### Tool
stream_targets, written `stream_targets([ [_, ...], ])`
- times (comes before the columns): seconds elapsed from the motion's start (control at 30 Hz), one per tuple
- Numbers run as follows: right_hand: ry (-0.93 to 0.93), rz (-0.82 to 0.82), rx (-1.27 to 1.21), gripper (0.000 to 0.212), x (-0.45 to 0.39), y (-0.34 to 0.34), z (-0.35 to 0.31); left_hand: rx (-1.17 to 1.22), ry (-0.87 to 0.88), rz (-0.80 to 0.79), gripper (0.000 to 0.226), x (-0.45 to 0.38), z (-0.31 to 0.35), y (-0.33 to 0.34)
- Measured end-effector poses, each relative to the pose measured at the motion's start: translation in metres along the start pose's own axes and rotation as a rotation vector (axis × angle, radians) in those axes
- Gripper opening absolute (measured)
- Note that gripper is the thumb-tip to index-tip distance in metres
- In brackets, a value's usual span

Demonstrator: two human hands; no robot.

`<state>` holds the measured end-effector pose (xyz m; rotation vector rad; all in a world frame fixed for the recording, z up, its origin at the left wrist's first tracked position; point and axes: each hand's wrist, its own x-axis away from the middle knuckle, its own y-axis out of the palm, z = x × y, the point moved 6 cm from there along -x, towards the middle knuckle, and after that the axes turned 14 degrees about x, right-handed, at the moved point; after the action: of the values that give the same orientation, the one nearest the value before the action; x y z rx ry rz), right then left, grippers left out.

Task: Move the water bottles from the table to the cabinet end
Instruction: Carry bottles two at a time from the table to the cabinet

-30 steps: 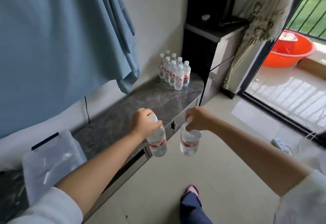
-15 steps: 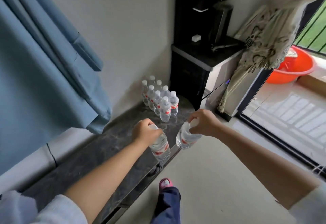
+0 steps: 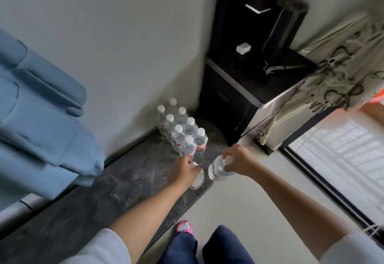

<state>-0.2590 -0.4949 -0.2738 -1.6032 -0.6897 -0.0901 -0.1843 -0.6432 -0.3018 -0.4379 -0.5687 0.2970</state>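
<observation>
Here each hand carries one small water bottle over the dark marble cabinet (image 3: 124, 180), close to the cluster (image 3: 182, 130) of capped bottles standing at its far end by the wall. The left hand (image 3: 184, 170) has its grip wrapped over the top of the left bottle (image 3: 198, 177), which hangs upright below it. The right hand (image 3: 235, 161) pinches the right bottle (image 3: 218, 170) at its cap and neck, the body tilted toward the left.

The bottles look full, so I judge them fairly heavy for their size. The thin clear plastic should flex if squeezed and may be slick. The ribbed cap and stiff neck seem the surest hold; a grip round the label would steady them for setting down upright.
</observation>
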Motion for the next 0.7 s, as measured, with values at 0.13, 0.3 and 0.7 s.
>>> stream_targets([
  [0.13,-0.041,-0.068,0.026,0.037,-0.047,0.007,0.012,0.055,-0.121,0.058,0.033,-0.032,-0.006,0.018],
  [0.3,-0.166,-0.171,0.072,0.037,-0.099,0.028,0.018,0.07,-0.193,0.115,0.029,-0.063,-0.006,0.039],
  [0.7,-0.394,-0.372,0.198,0.037,-0.171,0.064,0.023,-0.107,-0.259,0.032,0.033,-0.125,-0.012,0.078],
])
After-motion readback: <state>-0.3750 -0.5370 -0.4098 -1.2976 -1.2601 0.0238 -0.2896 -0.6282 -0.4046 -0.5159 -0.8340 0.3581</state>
